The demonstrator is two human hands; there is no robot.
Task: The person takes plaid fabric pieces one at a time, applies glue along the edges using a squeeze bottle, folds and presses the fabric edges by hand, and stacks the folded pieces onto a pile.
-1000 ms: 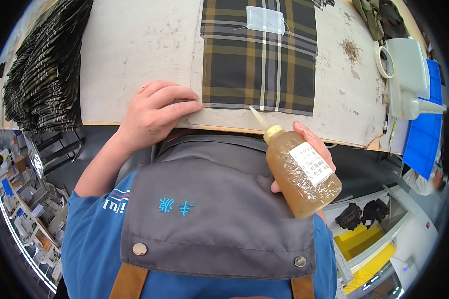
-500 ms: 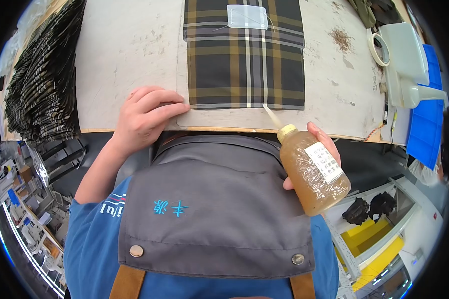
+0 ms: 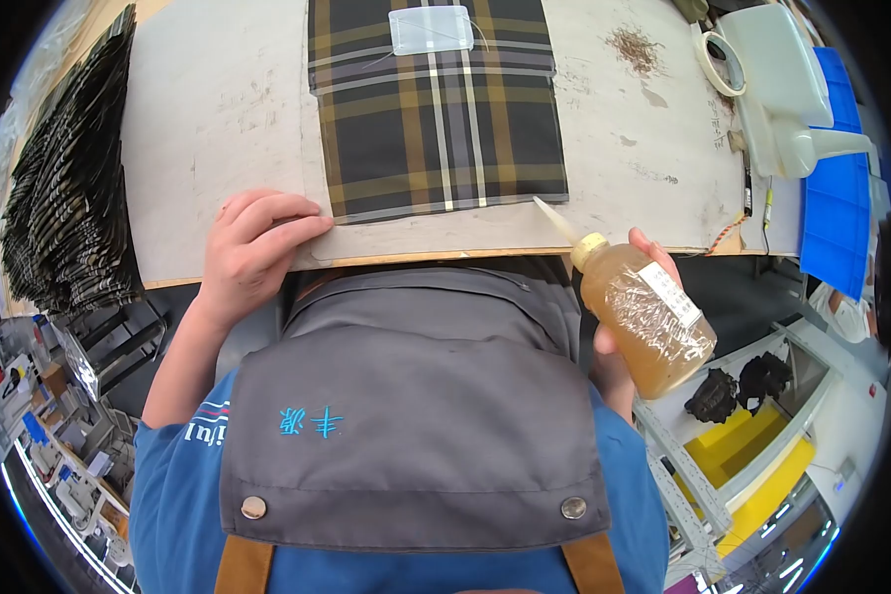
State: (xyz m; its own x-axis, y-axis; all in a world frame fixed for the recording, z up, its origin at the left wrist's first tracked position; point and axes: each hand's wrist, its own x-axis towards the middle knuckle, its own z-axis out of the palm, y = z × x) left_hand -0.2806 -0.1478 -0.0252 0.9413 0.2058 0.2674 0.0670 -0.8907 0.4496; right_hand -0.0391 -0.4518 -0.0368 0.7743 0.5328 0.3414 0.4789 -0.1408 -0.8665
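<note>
A plaid fabric piece (image 3: 436,129) lies flat on the table, with a small translucent plastic piece (image 3: 432,30) on its upper part. At the fabric's near left corner, my left hand (image 3: 257,247) has its thumb and forefinger pressed together; whether they grip the fabric edge is too small to tell. My right hand (image 3: 653,257) is wrapped round a clear bottle of amber liquid (image 3: 643,317) with a white label. The bottle is tilted, and its pointed nozzle rests by the fabric's near right corner.
A tall stack of folded plaid fabric (image 3: 74,178) stands at the left. On the table's right are a tape roll (image 3: 720,63), a pale plastic container (image 3: 777,64), pens and a blue tray (image 3: 836,218). The table's front edge (image 3: 416,253) runs just before my apron.
The nozzle has travelled rightward along the fabric's near edge to its right corner. The whole table scene has shifted left in view. My left hand has stayed at the left corner.
</note>
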